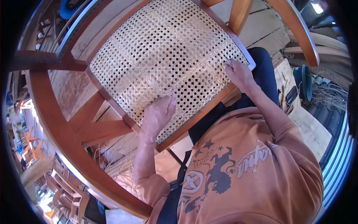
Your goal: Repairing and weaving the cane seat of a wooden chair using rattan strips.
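A woven cane panel (164, 56) in an open lattice of small holes fills a reddish-brown wooden chair frame (194, 125) before me. My left hand (158, 114) rests low on the weave, left of its middle, with curled fingers and the thumb pressed to the index finger. Whatever it pinches, perhaps a cane strand, is too small to make out. Near the panel's right edge, my right hand (238, 74) is closed around a thin, pale, pointed piece (228, 61) whose tip shows above the fingers. Most of that piece is hidden in the grip.
A curved wooden armrest (56, 115) sweeps round on the left, and another (298, 30) stands at the upper right. Loose cane strands (330, 91) lie by a dark green round container (302, 83) at right. Stacked wooden chair parts (65, 188) stand at lower left.
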A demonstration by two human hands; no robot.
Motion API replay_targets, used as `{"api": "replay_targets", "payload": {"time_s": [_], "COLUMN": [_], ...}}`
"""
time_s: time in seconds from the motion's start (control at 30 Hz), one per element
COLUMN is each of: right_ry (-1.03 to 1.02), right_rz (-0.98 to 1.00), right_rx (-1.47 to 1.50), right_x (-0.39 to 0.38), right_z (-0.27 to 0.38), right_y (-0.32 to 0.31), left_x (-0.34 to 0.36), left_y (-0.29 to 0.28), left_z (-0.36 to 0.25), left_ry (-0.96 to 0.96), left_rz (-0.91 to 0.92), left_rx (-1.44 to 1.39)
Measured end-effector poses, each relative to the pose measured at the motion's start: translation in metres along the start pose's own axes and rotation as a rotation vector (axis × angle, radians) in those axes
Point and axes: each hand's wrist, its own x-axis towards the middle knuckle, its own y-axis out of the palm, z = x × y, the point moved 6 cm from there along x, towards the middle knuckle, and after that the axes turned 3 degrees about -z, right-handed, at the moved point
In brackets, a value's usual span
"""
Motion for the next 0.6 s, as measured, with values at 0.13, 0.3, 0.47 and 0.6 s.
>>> {"api": "replay_targets", "payload": {"time_s": [0.13,0.3,0.47,0.6], "right_ry": [-0.044,-0.033,0.132,-0.043], "right_rz": [-0.001,-0.003,0.136,0.497], "right_rx": [0.033,0.006,0.248,0.363], "right_x": [0.002,0.009,0.009,-0.030], "right_z": [0.001,-0.013,-0.001,0.071], "right_y": [0.006,0.005,0.001,0.032], "left_x": [-0.014,-0.082,-0.293,-0.413], "left_y": [-0.013,-0.051,-0.142,-0.092], "left_z": [0.007,0.044,0.171,0.193], "left_ry": [0.024,0.007,-0.852,-1.135], "left_rz": [-0.008,-0.044,-0.101,-0.462], "left_rx": [0.090,0.381,0.613,-0.033]}}
